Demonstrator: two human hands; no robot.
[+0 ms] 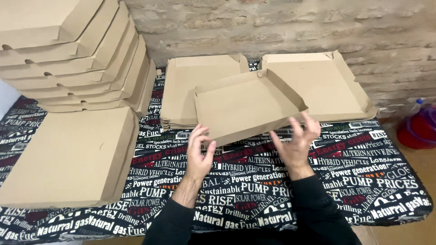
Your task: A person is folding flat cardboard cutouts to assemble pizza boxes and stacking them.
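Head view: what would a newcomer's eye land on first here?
First, the half-folded cardboard tray at centre, tilted up off the table, with the left hand and right hand open at its near edge. Next, the leaning stack of folded boxes at top left. Under everything lies the black tablecloth printed with white and red lettering.

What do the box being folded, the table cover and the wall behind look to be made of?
The half-folded box, between the left hand and right hand, looks like plain brown cardboard: matte, with creased flaps. The table cover seems a black fabric or coated cloth printed with lettering; which is unclear. The wall looks like rough old brick with pale mortar.
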